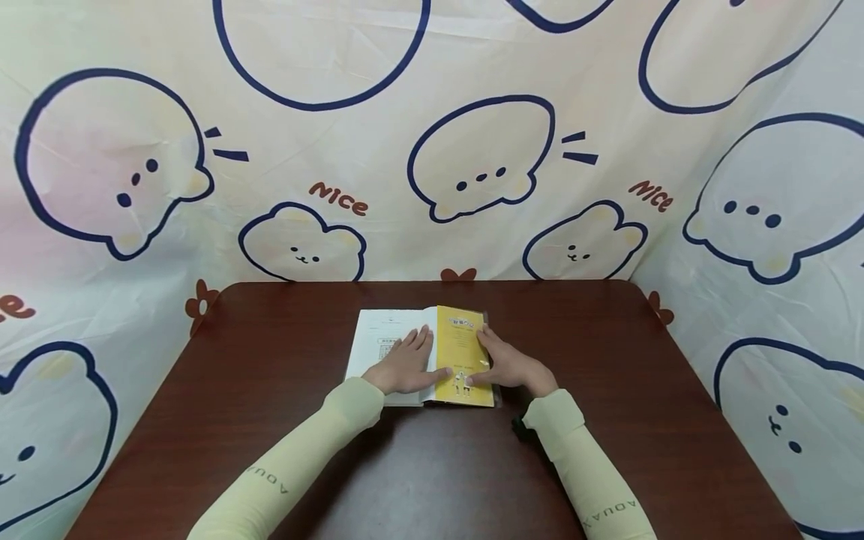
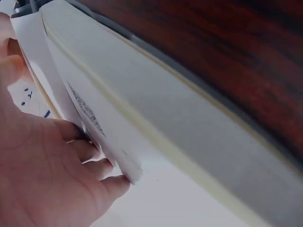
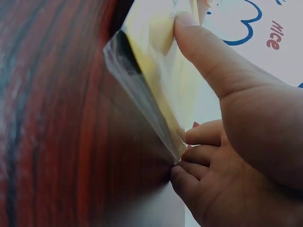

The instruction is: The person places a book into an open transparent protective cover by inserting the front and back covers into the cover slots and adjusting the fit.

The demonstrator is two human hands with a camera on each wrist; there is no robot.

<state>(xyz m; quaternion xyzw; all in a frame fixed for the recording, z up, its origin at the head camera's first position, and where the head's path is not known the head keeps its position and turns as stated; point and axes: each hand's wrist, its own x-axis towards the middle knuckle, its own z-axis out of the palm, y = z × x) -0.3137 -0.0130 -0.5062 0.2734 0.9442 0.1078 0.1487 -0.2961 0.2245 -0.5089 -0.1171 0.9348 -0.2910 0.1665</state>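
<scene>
An open book (image 1: pixel 374 330) lies on the table, with a white printed page on its left and a yellow panel (image 1: pixel 461 341) with small drawn figures on its right. Clear plastic (image 3: pixel 118 64) edges the yellow side. My left hand (image 1: pixel 403 365) rests spread on the white page, its thumb reaching the near part of the yellow panel. The book's thick page block (image 2: pixel 142 104) shows beside the left fingers in the left wrist view. My right hand (image 1: pixel 513 365) holds the right edge, thumb (image 3: pixel 203 52) over the yellow panel and fingers along the plastic.
The dark brown wooden table (image 1: pixel 283 345) extends around the book on every side. A pale cloth (image 1: pixel 378 142) printed with cartoon bears hangs behind and along both sides. A small black object (image 1: pixel 520 429) shows by the right cuff.
</scene>
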